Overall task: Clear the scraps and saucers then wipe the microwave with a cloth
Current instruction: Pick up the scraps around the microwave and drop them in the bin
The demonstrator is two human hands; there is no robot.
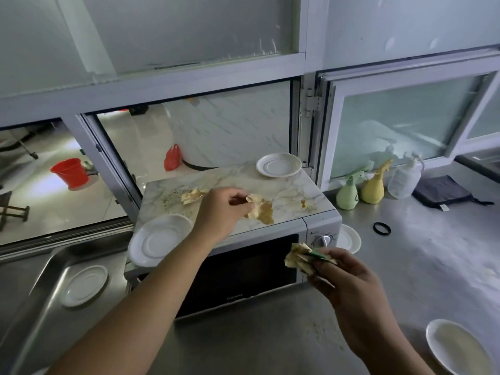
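1 word, "Galanz", marks the microwave (238, 269) door.

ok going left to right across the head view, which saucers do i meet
saucer in the sink → saucer at the microwave's left front corner → saucer at its back right → saucer beside the dials → saucer at bottom right

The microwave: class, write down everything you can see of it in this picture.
The microwave is a white box with a dark glass door and a round dial on its right panel. It stands on the steel counter, door shut, facing the person. Its marble-patterned top is dirty: crumbs, a brown spill and papery scraps. Two white saucers sit on top, one at the back right, one overhanging the front left corner. The left hand pinches a scrap over the top.
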